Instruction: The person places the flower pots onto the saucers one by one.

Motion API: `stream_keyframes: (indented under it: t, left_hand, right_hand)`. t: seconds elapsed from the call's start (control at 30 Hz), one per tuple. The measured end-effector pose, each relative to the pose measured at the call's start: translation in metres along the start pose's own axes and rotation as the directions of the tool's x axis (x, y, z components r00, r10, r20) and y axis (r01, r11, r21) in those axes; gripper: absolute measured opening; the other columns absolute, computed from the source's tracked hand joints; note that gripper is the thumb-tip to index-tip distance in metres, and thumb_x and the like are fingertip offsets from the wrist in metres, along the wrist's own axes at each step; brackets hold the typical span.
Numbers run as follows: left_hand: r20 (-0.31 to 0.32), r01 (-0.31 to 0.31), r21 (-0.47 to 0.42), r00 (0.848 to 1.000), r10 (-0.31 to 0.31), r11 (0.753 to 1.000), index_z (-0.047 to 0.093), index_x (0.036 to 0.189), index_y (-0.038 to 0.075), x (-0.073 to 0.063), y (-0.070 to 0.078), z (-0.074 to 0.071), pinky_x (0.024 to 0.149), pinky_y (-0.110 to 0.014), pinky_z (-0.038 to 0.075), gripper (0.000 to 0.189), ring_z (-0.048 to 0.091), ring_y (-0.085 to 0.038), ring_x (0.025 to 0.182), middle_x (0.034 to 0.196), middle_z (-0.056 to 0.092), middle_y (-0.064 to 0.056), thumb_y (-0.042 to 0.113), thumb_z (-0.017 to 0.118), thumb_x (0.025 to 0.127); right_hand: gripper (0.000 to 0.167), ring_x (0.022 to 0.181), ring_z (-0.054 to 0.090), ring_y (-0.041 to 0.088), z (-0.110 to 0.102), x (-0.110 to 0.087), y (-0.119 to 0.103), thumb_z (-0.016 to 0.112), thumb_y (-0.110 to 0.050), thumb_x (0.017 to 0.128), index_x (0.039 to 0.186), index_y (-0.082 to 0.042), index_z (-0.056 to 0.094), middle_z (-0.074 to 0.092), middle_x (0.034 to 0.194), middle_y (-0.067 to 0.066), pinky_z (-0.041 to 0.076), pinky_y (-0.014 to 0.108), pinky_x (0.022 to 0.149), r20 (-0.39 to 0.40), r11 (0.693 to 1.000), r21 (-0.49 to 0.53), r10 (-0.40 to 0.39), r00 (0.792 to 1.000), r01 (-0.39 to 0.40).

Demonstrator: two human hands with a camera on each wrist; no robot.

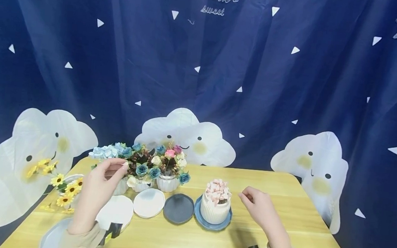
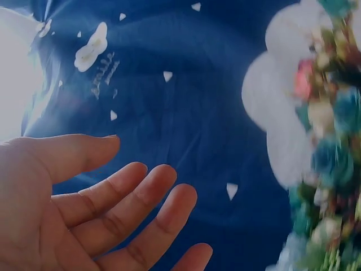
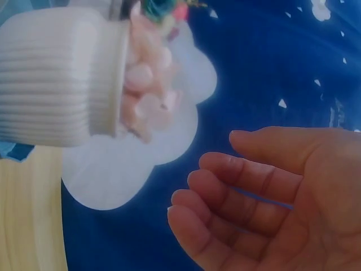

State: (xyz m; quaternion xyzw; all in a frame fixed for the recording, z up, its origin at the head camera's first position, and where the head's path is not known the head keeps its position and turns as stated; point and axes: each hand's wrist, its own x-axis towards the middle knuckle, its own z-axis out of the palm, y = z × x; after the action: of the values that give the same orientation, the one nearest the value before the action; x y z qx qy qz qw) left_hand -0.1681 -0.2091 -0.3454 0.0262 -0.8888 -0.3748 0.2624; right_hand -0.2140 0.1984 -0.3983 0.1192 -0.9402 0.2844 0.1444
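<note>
My left hand (image 1: 100,186) hangs above the white plates, close to the potted flowers; in the left wrist view its fingers (image 2: 135,212) are loosely bent and hold nothing. To the right of a ribbed white pot (image 1: 214,211), my right hand (image 1: 261,208) is raised above the table, apart from the pot. Its fingers (image 3: 242,192) are relaxed with nothing between them. Pink flowers (image 1: 218,191) fill the pot, which stands upright on a blue saucer (image 1: 224,226). In the right wrist view the pot (image 3: 59,79) shows sideways.
Left of the saucer lie a dark plate (image 1: 179,208), a white plate (image 1: 148,203), a larger white plate (image 1: 116,211) and a pale plate (image 1: 53,235). Behind them stand pots of blue and mixed flowers (image 1: 169,162). Yellow flowers (image 1: 68,191) are at the left edge. A blue curtain (image 1: 204,89) hangs behind.
</note>
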Motion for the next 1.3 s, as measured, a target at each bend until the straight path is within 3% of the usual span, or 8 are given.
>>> stream_keyframes:
  t: [0.17, 0.47, 0.63, 0.73, 0.8, 1.0, 1.17, 1.3]
  left_hand:
    - [-0.039, 0.012, 0.039, 0.999, -0.011, 0.999, 0.066, 0.115, 0.010, -0.006, -0.021, -0.023, 0.067, 0.000, 0.040, 0.030, 0.047, 0.024, 0.078, 0.104, 0.074, -0.013, 0.032, 0.063, 0.095]
    - [-0.020, 0.203, 0.129, 0.979, -0.202, 0.971, 0.060, 0.127, 0.008, -0.017, -0.067, -0.073, 0.060, -0.009, 0.040, 0.046, 0.034, 0.030, 0.073, 0.114, 0.069, -0.021, 0.042, 0.057, 0.096]
    - [-0.050, 0.384, 0.104, 0.923, -0.381, 0.917, 0.055, 0.134, 0.009, -0.019, -0.087, -0.096, 0.061, -0.015, 0.040, 0.059, 0.035, 0.029, 0.069, 0.083, 0.059, 0.032, 0.053, 0.054, 0.094]
    - [-0.061, 0.463, 0.093, 0.886, -0.459, 0.882, 0.050, 0.140, 0.010, -0.020, -0.095, -0.104, 0.061, -0.016, 0.039, 0.065, 0.035, 0.027, 0.067, 0.078, 0.041, 0.044, 0.056, 0.051, 0.094]
    - [-0.067, 0.493, 0.093, 0.870, -0.489, 0.865, 0.048, 0.142, 0.010, -0.020, -0.099, -0.107, 0.060, -0.017, 0.039, 0.067, 0.035, 0.025, 0.066, 0.078, 0.040, 0.043, 0.056, 0.050, 0.094]
    - [-0.118, 0.535, 0.108, 0.844, -0.523, 0.838, 0.048, 0.143, 0.011, -0.021, -0.101, -0.110, 0.061, -0.019, 0.040, 0.065, 0.032, 0.024, 0.065, 0.096, 0.073, 0.003, 0.054, 0.049, 0.095]
    - [-0.123, 0.537, 0.103, 0.842, -0.525, 0.838, 0.048, 0.141, 0.007, -0.025, -0.106, -0.114, 0.076, -0.029, 0.046, 0.065, 0.035, 0.026, 0.057, 0.072, 0.062, 0.027, 0.053, 0.049, 0.096]
    - [-0.129, 0.568, 0.143, 0.822, -0.554, 0.810, 0.047, 0.141, 0.005, -0.026, -0.114, -0.118, 0.067, -0.031, 0.045, 0.063, 0.032, 0.023, 0.054, 0.090, 0.076, -0.007, 0.051, 0.047, 0.097]
  right_hand:
    - [0.011, 0.058, 0.042, 0.005, 0.003, -0.001, -0.006, 0.066, -0.014, 0.091, 0.080, -0.012, 0.066, 0.052, 0.063, -0.007, 0.038, 0.020, 0.055, 0.013, 1.000, 0.011, -0.009, 1.000, 0.009]
    - [0.016, 0.055, 0.039, 0.001, 0.011, -0.005, -0.022, 0.069, -0.013, 0.089, 0.074, -0.015, 0.063, 0.048, 0.061, -0.010, 0.037, 0.018, 0.051, 0.001, 0.997, 0.040, -0.073, 0.997, 0.073]
    - [0.018, 0.057, 0.040, -0.004, 0.023, -0.009, -0.040, 0.070, -0.007, 0.086, 0.073, -0.015, 0.062, 0.053, 0.063, -0.011, 0.041, 0.016, 0.052, -0.053, 0.978, 0.080, -0.188, 0.981, 0.192]
    - [0.017, 0.059, 0.041, -0.005, 0.034, -0.011, -0.055, 0.069, -0.007, 0.086, 0.073, -0.016, 0.061, 0.055, 0.066, -0.010, 0.042, 0.015, 0.053, -0.051, 0.958, 0.108, -0.261, 0.964, 0.265]
    - [0.016, 0.059, 0.040, -0.005, 0.042, -0.013, -0.065, 0.068, -0.010, 0.088, 0.075, -0.017, 0.062, 0.054, 0.066, -0.010, 0.042, 0.014, 0.052, -0.013, 0.945, 0.146, -0.295, 0.955, 0.294]
    - [0.012, 0.063, 0.047, -0.006, 0.067, -0.010, -0.100, 0.063, -0.019, 0.094, 0.084, -0.013, 0.067, 0.064, 0.072, -0.005, 0.045, 0.014, 0.058, 0.135, 0.895, 0.310, -0.374, 0.918, 0.320]
    - [0.015, 0.068, 0.052, -0.006, 0.091, -0.002, -0.131, 0.062, -0.023, 0.095, 0.085, -0.013, 0.068, 0.068, 0.078, -0.003, 0.048, 0.013, 0.065, 0.189, 0.883, 0.349, -0.395, 0.899, 0.315]
    - [0.015, 0.066, 0.051, -0.008, 0.113, 0.001, -0.154, 0.063, -0.022, 0.093, 0.083, -0.013, 0.069, 0.069, 0.075, -0.004, 0.047, 0.010, 0.065, 0.220, 0.864, 0.398, -0.416, 0.883, 0.308]
